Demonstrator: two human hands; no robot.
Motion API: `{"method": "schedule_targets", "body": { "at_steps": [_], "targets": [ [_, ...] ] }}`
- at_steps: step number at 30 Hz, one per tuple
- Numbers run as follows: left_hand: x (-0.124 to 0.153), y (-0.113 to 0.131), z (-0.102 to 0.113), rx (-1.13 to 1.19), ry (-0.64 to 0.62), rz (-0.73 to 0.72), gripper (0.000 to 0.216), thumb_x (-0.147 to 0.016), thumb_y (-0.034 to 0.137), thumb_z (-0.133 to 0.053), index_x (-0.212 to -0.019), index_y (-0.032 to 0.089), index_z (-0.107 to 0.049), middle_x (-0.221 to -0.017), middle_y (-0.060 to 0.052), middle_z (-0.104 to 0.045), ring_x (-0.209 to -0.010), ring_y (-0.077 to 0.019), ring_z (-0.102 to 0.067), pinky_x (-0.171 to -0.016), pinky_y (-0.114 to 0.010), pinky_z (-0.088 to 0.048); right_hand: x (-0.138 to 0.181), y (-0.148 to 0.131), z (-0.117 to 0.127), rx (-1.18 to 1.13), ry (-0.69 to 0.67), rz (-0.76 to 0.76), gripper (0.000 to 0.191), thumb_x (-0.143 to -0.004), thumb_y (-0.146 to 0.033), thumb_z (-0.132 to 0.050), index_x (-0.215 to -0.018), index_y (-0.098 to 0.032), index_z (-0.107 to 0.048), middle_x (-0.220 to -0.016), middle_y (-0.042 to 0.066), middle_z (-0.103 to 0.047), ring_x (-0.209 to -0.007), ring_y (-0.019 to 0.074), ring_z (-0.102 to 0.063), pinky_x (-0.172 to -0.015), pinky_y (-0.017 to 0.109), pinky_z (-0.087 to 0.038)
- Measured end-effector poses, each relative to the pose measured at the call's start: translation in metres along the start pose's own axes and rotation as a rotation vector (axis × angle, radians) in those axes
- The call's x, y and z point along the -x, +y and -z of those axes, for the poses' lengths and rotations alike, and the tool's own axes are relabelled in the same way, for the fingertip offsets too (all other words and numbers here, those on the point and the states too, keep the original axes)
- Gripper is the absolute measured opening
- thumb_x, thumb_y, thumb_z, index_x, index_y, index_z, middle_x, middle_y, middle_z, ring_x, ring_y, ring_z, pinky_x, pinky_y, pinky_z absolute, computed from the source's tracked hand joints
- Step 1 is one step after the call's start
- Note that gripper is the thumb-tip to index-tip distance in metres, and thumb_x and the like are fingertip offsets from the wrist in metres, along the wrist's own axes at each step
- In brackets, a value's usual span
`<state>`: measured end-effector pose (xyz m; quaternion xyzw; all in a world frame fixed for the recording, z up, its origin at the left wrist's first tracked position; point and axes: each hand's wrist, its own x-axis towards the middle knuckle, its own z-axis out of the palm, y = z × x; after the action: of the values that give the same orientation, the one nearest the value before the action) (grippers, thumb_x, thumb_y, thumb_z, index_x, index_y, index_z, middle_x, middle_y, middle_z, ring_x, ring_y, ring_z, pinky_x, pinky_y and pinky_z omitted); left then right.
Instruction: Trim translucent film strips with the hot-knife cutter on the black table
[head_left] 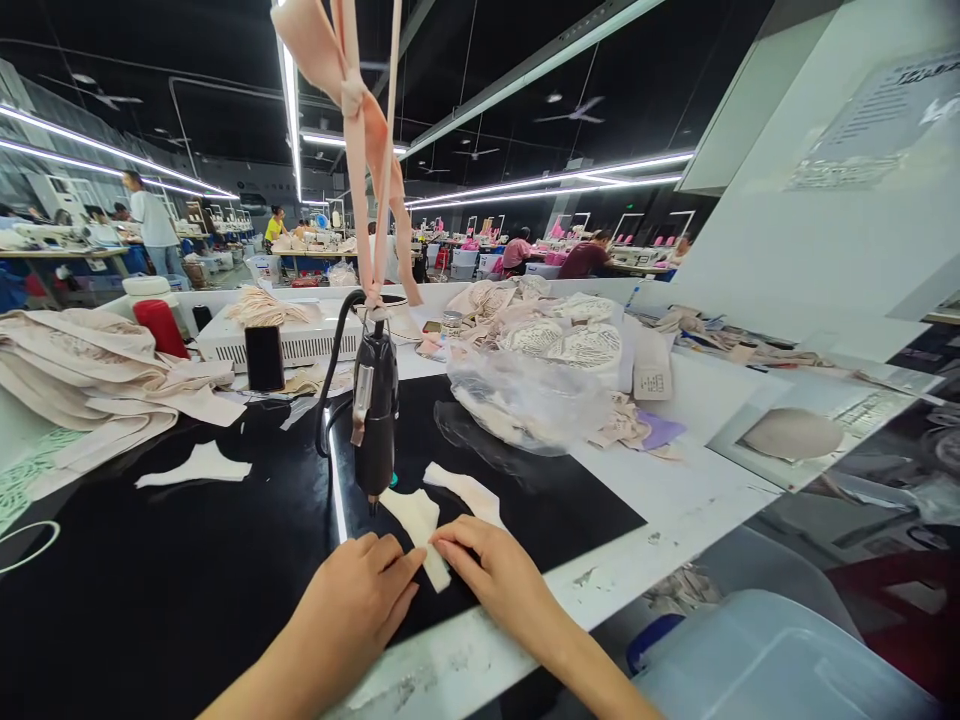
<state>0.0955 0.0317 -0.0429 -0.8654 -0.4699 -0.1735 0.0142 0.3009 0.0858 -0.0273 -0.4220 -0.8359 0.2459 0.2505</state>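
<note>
Status: left hand (360, 600) and right hand (499, 580) meet on small cream cut fabric piece (415, 515), which lies flat on black work mat (225, 570) near front table edge. Both hands have fingers extended, pressing the piece down, not closed around it. Black corded hand tool (375, 400) hangs from pink fabric strip (365, 130), tip just above the piece's top corner. Risk, my read: tool hangs free, so a knock on its cord could swing the tip into fingers or fabric. Second cream fabric piece (466, 492) lies just beside and could get dragged.
</note>
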Motion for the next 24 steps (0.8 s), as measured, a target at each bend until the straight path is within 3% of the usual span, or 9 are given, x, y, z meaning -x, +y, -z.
{"method": "schedule_targets", "body": {
  "at_steps": [6, 11, 17, 20, 24],
  "targets": [
    [0.001, 0.0, -0.002, 0.079, -0.044, 0.094, 0.036, -0.1, 0.018, -0.05, -0.133, 0.027, -0.06, -0.097, -0.005, -0.064, -0.083, -0.023, -0.063, -0.07, -0.035, -0.051, -0.005, -0.001, 0.002, -0.087, 0.019, -0.059, 0.027, -0.097, -0.03, -0.05, -0.08, -0.022, -0.069, -0.085, 0.004, -0.072, -0.081, 0.0225, -0.066, -0.071, 0.032, -0.048],
    [-0.002, 0.003, -0.001, 0.005, -0.082, 0.092, 0.037, -0.101, 0.02, -0.049, -0.136, 0.025, -0.059, -0.099, -0.007, -0.065, -0.089, -0.027, -0.063, -0.076, -0.041, -0.051, -0.016, -0.011, 0.011, -0.171, 0.116, -0.054, 0.025, -0.095, -0.033, -0.053, -0.076, -0.021, -0.065, -0.08, 0.003, -0.067, -0.077, 0.0212, -0.063, -0.07, 0.032, -0.047],
    [-0.007, 0.007, 0.007, 0.019, -0.122, 0.101, 0.035, -0.101, 0.019, -0.049, -0.134, 0.025, -0.061, -0.099, -0.008, -0.066, -0.093, -0.0266, -0.064, -0.085, -0.042, -0.051, -0.05, -0.019, 0.021, -0.404, 0.208, -0.05, 0.027, -0.098, -0.039, -0.049, -0.089, -0.019, -0.064, -0.066, 0.0, -0.069, -0.043, 0.0127, -0.053, -0.045, 0.025, -0.044],
    [-0.007, 0.007, 0.006, 0.022, -0.113, 0.099, 0.035, -0.101, 0.019, -0.049, -0.133, 0.025, -0.061, -0.099, -0.008, -0.066, -0.092, -0.0267, -0.064, -0.084, -0.042, -0.051, -0.066, -0.026, 0.028, -0.522, 0.32, 0.008, 0.032, -0.098, -0.048, -0.05, -0.093, -0.019, -0.062, -0.092, 0.008, -0.075, -0.063, 0.017, -0.068, -0.05, 0.025, -0.052],
    [-0.004, 0.005, 0.0, 0.087, -0.051, 0.111, 0.036, -0.1, 0.018, -0.048, -0.133, 0.026, -0.061, -0.1, -0.008, -0.066, -0.092, -0.0274, -0.063, -0.083, -0.043, -0.051, -0.065, -0.043, 0.039, -0.626, 0.476, 0.127, 0.035, -0.097, -0.055, -0.055, -0.096, -0.021, -0.063, -0.105, 0.008, -0.072, -0.091, 0.0211, -0.069, -0.079, 0.032, -0.058]
  ]
}}
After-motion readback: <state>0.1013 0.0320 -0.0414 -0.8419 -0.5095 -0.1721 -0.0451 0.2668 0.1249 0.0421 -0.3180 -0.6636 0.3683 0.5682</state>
